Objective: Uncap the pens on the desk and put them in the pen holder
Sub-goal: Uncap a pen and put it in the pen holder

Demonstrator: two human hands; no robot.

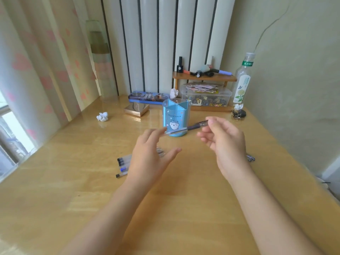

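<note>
Midair, pen (pixel 185 128) spans between hands: right hand (pixel 223 138) pinching it, left hand (pixel 150 153) fingertips touching.

The pen holder (pixel 176 117) stands at frame centre on the desk (pixel 73 181); capped pens (pixel 122 165) lie lower left of it; a bottle (pixel 242 80) stands upper right.

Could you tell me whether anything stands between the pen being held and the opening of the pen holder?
Nothing visible does. The pen is held across the front of the pen holder, between the left hand and the right hand. The holder's open top shows only its blue dividers, and nothing covers it.
</note>
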